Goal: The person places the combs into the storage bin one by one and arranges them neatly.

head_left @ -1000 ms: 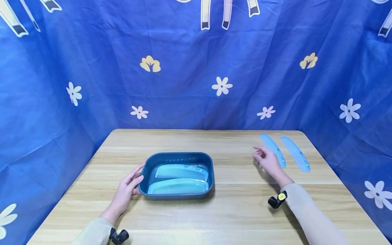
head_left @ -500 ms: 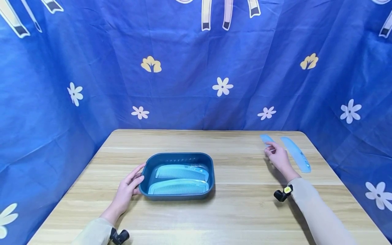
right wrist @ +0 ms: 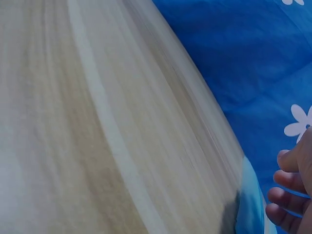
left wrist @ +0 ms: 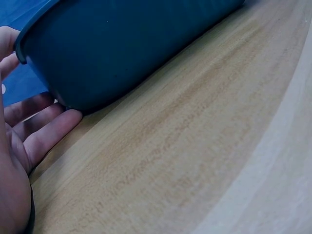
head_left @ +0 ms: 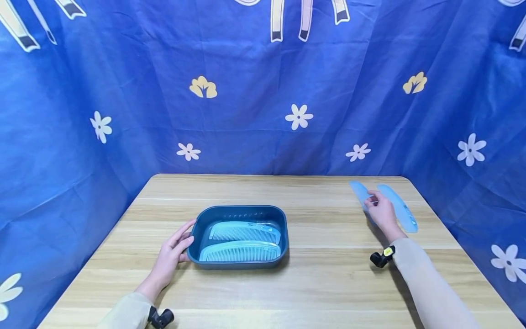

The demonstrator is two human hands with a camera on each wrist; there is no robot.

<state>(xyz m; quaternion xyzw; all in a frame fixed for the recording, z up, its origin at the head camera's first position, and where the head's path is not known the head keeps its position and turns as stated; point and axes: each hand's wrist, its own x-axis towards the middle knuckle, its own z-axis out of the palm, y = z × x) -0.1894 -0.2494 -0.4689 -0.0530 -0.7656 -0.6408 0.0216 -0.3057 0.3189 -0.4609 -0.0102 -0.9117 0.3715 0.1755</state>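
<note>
At the left end of the dark blue plastic basin (head_left: 236, 265), my left hand (head_left: 164, 258) holds the wall, thumb at the rim; in the left wrist view several fingers (left wrist: 53, 131) touch the basin's lower corner. Two light blue combs, the upper comb (head_left: 242, 231) and the lower comb (head_left: 240, 251), lie inside, side by side. My right hand (head_left: 383, 211) is over a blue comb (head_left: 359, 192) on the table, hiding part of it. In the right wrist view its fingers (right wrist: 287, 200) are bent slightly, apart from the thumb, with that comb (right wrist: 250, 200) close beside them.
Another blue comb (head_left: 399, 208) lies on the wooden table (head_left: 320, 283), right of my right hand. Blue patterned cloth (head_left: 255, 114) hangs behind the table and along both sides. The table's back edge is just beyond the two loose combs.
My right hand has moved right, from beside the left loose comb to over it. The left hand, the basin and the combs stay where they were.
</note>
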